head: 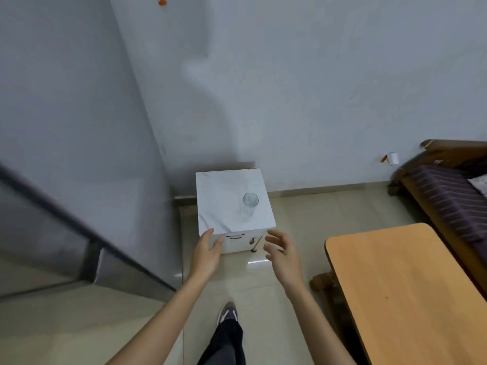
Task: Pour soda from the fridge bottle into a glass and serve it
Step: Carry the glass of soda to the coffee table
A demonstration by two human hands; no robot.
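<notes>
A clear empty glass (pixel 249 206) stands upright on a small white marble-topped cabinet (pixel 224 196), towards its right side. My left hand (pixel 207 250) is stretched out in front of the cabinet's near left corner, fingers apart, holding nothing. My right hand (pixel 283 252) hovers near the cabinet's front right corner, fingers spread and empty. A tall grey fridge (pixel 73 122) fills the left of the view, door closed. No soda bottle is in view.
A light wooden table (pixel 400 291) stands at the right, close to my right arm. A dark wooden sofa with a striped cushion (pixel 448 196) sits behind it. My foot (pixel 228 313) is on the tiled floor. White walls meet behind the cabinet.
</notes>
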